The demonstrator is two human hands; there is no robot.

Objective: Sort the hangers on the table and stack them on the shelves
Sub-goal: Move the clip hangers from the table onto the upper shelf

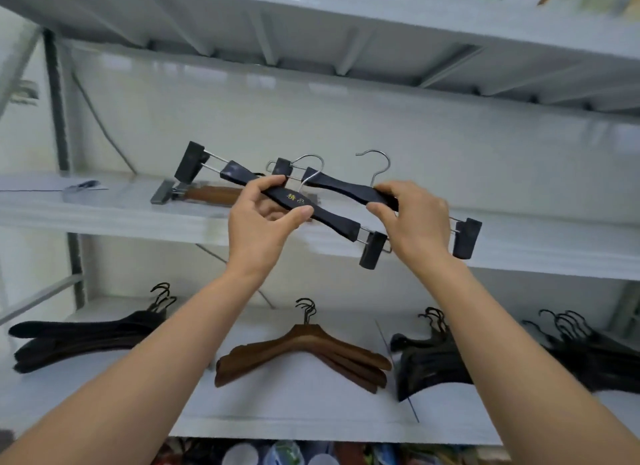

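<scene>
So the left hand [259, 222] is gripping the near black clip hanger [337, 218] around the middle of its bar. The fingers [273, 181] are curling over the top edge and the thumb is pressing up from underneath, right next to the gold lettering. The bar is slanting out of the grip. One clip is sticking up past the fingertips on the left, and the other is hanging down past the thumb on the right.

The right hand [415, 218] is pinching a second black clip hanger [346, 186] near the right end of its bar, fingertips on top and thumb below. Most of that bar is stretching out left of those fingers toward the left hand, and its wire hook is standing up just beside the fingertips. Its right clip is peeking out past the back of the hand. The two hangers are overlapping near the left-hand fingertips, but I honestly can't tell if they're touching there.

Both hangers are hanging in the air in front of the middle shelf [104, 208], not resting on it. Just past the left-hand fingers, a brown clip hanger [211, 194] is lying flat on that shelf.

Down under the forearms, the lower shelf [294, 416] is carrying piles: black coat hangers [79, 336] off to the left, brown coat hangers [304, 353] between the two arms, and more black ones [429, 364] by the right forearm.
</scene>
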